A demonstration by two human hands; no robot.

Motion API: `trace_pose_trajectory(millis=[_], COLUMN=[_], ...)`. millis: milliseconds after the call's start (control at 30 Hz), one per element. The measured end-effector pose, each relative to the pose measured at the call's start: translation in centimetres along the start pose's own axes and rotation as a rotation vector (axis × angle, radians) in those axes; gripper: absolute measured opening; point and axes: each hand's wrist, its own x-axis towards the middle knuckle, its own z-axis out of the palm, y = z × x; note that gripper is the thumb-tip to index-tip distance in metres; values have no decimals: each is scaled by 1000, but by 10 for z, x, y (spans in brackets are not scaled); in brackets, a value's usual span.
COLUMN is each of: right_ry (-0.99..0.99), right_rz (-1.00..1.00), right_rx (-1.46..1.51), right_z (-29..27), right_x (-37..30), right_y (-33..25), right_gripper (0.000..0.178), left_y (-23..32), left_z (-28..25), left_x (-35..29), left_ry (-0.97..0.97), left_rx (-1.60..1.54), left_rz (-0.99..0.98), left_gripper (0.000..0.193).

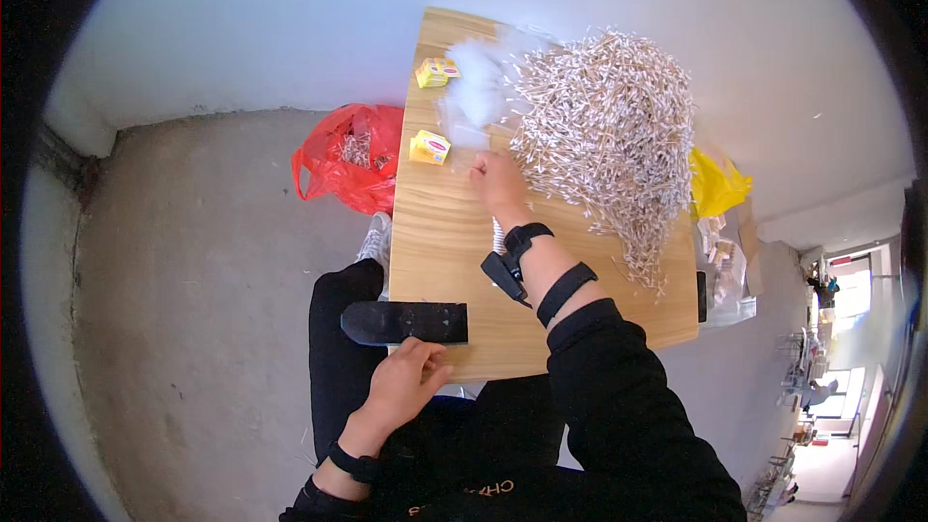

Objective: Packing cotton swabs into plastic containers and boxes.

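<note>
Just left of the heaped cotton swabs [609, 126], a bristly mound tapering toward the person, the right hand [498, 179], the nearer one, curls beside filmy plastic bags [474, 87]; the left hand [408, 382], well apart from the mound, bends at a flat, round-ended black slab [406, 322]. Neither grip can be told.

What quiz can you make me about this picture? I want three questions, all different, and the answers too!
1. True or false: the swab pile is right of the two yellow boxes.
2. Which is nearest the left hand? A) the swab pile; B) the black slab; C) the yellow boxes.
3. Fill in: the bag left of the table is coloured ____.

Key: 1 true; 2 B; 3 red.
</note>
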Motion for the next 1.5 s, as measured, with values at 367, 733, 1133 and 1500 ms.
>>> trace_pose_trajectory(millis=[367,733,1133,1500], right_ry=[24,-65,-520,-210], right_rz=[-184,14,164,156], right_rx=[693,848,945,944], right_z=[-67,-86,-74,-54], right_x=[-145,-253,-267,-287], right_y=[-47,-73,-56,-82], right_gripper=[11,24,19,14], left_y=[4,2,-1,27], left_z=[1,-14,-18,3], left_x=[-4,-22,-49,-49], left_ry=[259,122,612,480], left_rx=[-770,-820,117,-26], left_rz=[27,-91,-17,-46], left_gripper=[38,15,21,21])
